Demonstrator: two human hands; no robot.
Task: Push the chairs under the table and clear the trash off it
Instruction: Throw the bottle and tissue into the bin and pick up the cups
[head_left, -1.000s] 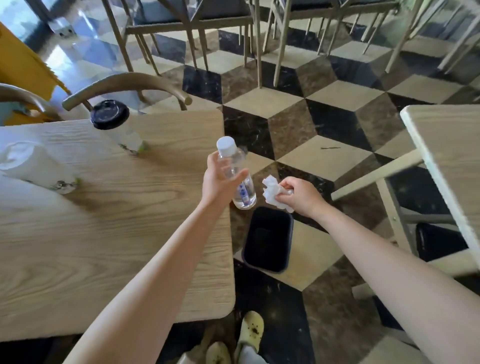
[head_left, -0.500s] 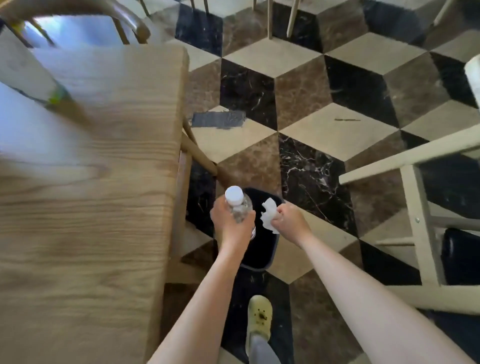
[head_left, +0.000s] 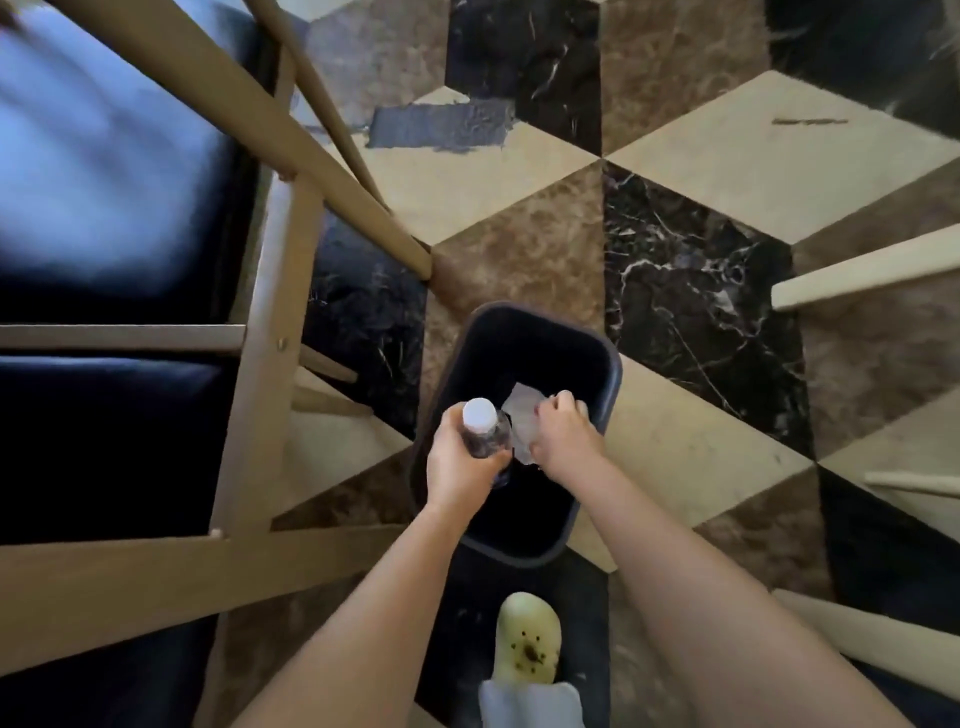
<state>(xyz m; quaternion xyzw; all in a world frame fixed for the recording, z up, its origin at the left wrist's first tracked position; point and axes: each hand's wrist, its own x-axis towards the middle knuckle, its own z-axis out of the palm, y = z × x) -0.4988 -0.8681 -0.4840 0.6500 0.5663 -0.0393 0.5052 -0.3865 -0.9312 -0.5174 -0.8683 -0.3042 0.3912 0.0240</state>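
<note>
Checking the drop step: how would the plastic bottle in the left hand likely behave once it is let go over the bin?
The bottle looks clear and near empty, so probably light. Its round body may roll or bounce inside the bin. The left hand wraps it easily, suggesting thin, squeezable plastic.
</note>
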